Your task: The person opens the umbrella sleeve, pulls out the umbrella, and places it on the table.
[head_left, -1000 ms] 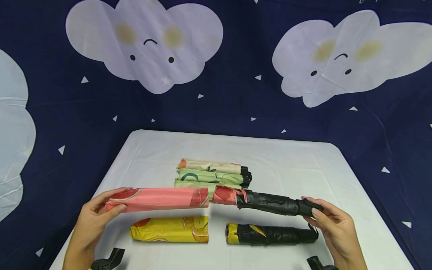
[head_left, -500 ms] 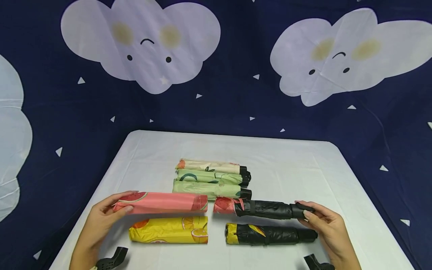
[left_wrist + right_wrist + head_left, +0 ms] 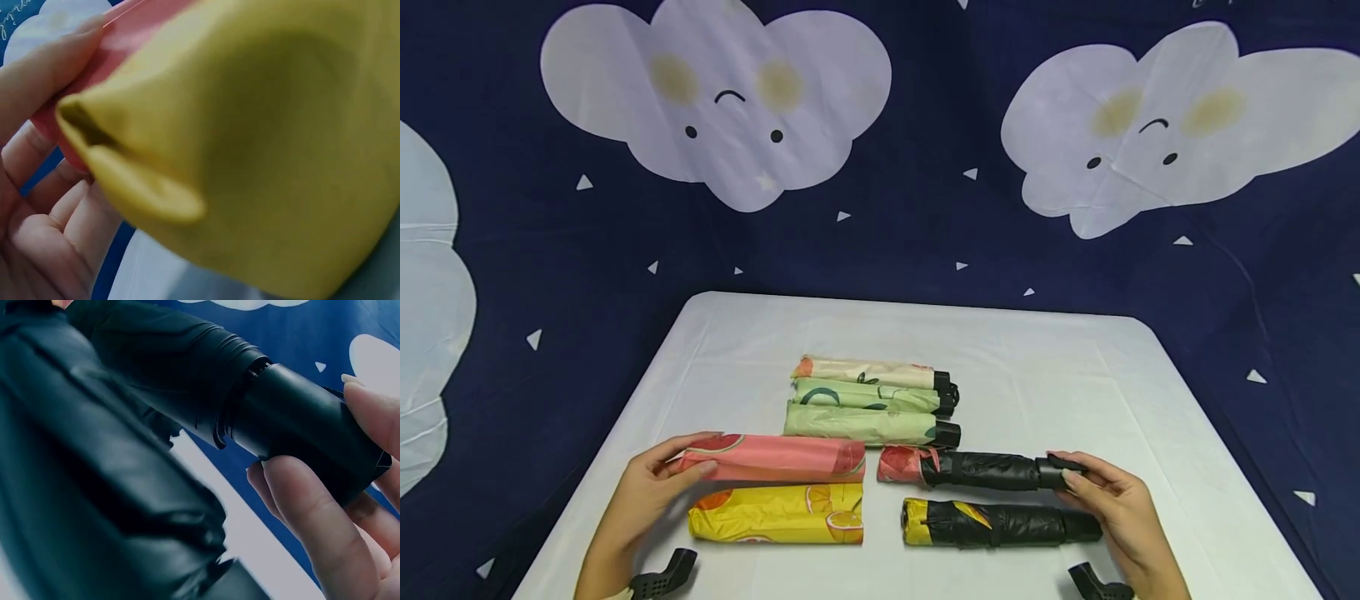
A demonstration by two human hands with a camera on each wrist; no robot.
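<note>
In the head view my left hand (image 3: 651, 487) pinches the left end of a pink umbrella sleeve (image 3: 775, 458) with a watermelon print. My right hand (image 3: 1108, 500) grips the black handle (image 3: 306, 425) of a folded umbrella (image 3: 985, 470), black with a pink-red end. Sleeve and umbrella lie end to end in one line, a small gap between them. Just nearer to me are a yellow sleeve (image 3: 775, 514) with orange slices, under the pink one, and a black folded umbrella (image 3: 1015, 525) with a yellow end, under the other. In the left wrist view the yellow sleeve hides much of the pink one.
Behind the held pieces, three sleeved folded umbrellas lie side by side: a cream one (image 3: 880, 372), a green one (image 3: 857, 395) and another green one (image 3: 865, 423). All rest on a white table (image 3: 1045, 375). A dark blue cloth (image 3: 925, 233) with clouds hangs behind.
Both hands have come down toward the table and slightly inward with the pink sleeve and the umbrella. The nearest green umbrella, mostly covered before, now shows fully. The other pieces stay put.
</note>
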